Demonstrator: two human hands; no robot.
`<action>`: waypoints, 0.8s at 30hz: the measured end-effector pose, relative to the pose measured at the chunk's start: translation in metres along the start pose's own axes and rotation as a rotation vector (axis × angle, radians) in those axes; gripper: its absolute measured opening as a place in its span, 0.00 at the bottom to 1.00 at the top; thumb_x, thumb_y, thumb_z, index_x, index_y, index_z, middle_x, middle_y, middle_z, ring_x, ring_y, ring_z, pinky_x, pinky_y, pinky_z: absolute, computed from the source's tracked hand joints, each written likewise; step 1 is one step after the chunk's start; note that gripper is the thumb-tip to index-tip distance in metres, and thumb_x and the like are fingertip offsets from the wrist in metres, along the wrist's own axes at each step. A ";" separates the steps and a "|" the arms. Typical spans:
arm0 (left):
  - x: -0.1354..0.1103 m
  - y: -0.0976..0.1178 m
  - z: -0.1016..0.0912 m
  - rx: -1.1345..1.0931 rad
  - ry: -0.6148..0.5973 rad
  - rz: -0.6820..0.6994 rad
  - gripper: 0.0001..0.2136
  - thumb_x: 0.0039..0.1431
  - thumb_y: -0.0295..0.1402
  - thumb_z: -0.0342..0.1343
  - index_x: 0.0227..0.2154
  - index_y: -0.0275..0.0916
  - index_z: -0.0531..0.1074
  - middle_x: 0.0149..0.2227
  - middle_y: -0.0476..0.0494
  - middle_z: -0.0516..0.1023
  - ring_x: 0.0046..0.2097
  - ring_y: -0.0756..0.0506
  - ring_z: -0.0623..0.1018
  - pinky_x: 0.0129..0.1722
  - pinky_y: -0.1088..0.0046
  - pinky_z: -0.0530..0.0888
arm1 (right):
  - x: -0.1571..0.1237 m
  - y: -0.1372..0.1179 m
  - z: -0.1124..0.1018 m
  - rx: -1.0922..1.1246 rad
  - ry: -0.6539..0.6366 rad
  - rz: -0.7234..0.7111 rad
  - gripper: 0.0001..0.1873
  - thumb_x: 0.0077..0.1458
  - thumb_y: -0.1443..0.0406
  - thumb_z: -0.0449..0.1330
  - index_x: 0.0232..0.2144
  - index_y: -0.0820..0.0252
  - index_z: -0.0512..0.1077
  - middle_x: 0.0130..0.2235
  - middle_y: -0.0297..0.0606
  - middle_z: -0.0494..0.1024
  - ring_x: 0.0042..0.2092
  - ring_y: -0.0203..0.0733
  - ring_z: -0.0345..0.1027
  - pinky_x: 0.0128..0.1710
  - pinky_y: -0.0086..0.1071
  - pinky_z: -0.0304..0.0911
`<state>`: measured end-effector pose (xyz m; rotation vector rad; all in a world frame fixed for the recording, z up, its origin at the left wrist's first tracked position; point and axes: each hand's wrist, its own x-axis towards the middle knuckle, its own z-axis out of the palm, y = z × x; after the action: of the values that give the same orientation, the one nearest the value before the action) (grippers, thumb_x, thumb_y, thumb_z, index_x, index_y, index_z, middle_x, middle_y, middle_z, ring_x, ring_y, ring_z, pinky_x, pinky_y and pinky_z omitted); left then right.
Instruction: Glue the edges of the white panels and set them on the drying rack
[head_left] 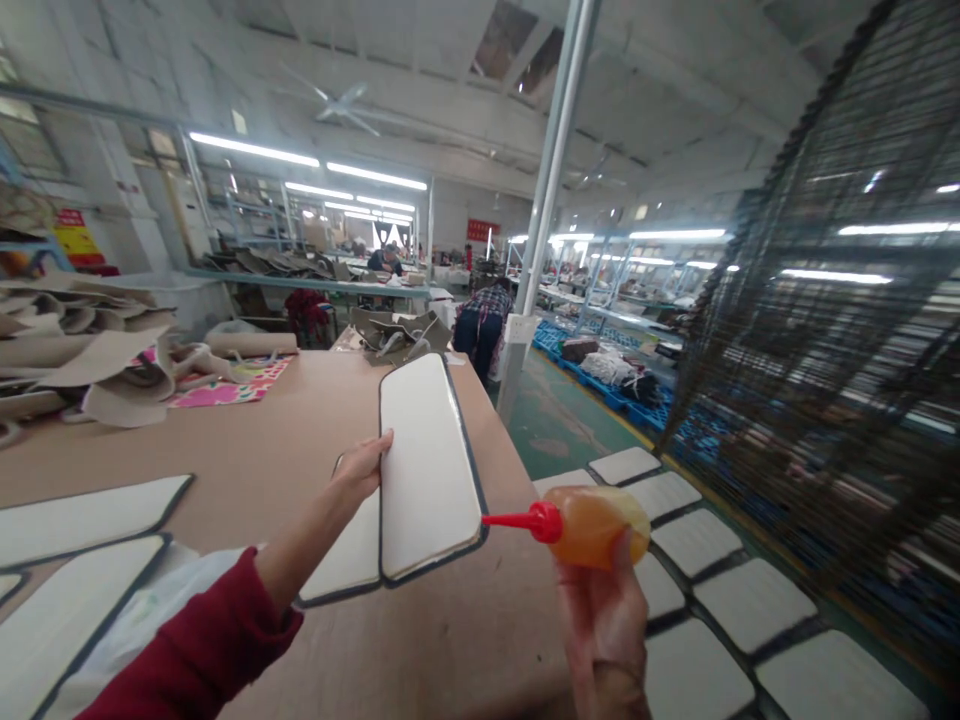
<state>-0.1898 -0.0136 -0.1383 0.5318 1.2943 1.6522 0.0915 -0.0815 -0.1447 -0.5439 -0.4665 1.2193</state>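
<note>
My left hand [363, 466] grips the left edge of a white panel with dark edging [424, 470], its thumb on the white face. The panel is tilted up above the table. My right hand [604, 600] is wrapped round a squeeze bottle [596, 522] of amber liquid, probably glue. Its red nozzle [517, 520] points left, and the tip meets or nearly meets the panel's lower right edge. Behind the held panel, a second white panel [345, 560] shows in part.
More edged panels [82, 600] lie at the table's left. Scrap material [112, 370] is heaped at the far left of the table [300, 420]. Several white pads [697, 540] lie low on the right, beside dark netting [832, 250]. A person [482, 320] bends beyond a metal post [551, 170].
</note>
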 end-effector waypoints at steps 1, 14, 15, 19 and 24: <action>-0.001 0.000 0.001 0.013 0.007 0.006 0.01 0.52 0.25 0.62 0.28 0.33 0.76 0.21 0.45 0.78 0.25 0.45 0.78 0.26 0.73 0.76 | 0.005 -0.003 -0.002 0.020 0.009 0.006 0.22 0.52 0.52 0.62 0.47 0.55 0.73 0.39 0.35 0.82 0.40 0.42 0.77 0.39 0.31 0.73; -0.021 -0.007 -0.012 0.120 -0.085 -0.085 0.07 0.58 0.22 0.55 0.27 0.32 0.77 0.23 0.44 0.80 0.22 0.49 0.77 0.22 0.78 0.74 | 0.020 -0.017 -0.014 0.195 0.236 0.054 0.17 0.46 0.59 0.67 0.39 0.58 0.76 0.35 0.35 0.83 0.35 0.39 0.78 0.31 0.27 0.75; -0.021 -0.007 -0.014 0.133 -0.103 -0.088 0.07 0.58 0.23 0.56 0.27 0.32 0.77 0.24 0.44 0.81 0.23 0.49 0.78 0.22 0.78 0.74 | 0.020 -0.018 -0.013 0.199 0.241 0.047 0.16 0.46 0.59 0.67 0.38 0.58 0.76 0.34 0.34 0.83 0.34 0.39 0.78 0.31 0.27 0.75; -0.023 -0.008 -0.023 0.167 -0.168 -0.095 0.03 0.53 0.27 0.61 0.29 0.33 0.78 0.26 0.43 0.82 0.25 0.47 0.79 0.24 0.75 0.75 | 0.024 -0.017 -0.012 0.162 0.206 -0.005 0.16 0.45 0.60 0.67 0.38 0.58 0.76 0.34 0.34 0.83 0.35 0.39 0.78 0.33 0.28 0.75; -0.030 -0.003 -0.030 0.212 -0.187 -0.085 0.09 0.41 0.32 0.68 0.28 0.35 0.78 0.27 0.44 0.82 0.27 0.46 0.79 0.26 0.77 0.75 | 0.035 -0.021 -0.001 0.064 0.053 -0.145 0.20 0.41 0.57 0.70 0.39 0.58 0.76 0.34 0.33 0.82 0.36 0.39 0.77 0.36 0.30 0.74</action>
<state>-0.1980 -0.0543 -0.1456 0.7301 1.3412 1.3688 0.1172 -0.0533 -0.1309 -0.4786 -0.4138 1.0748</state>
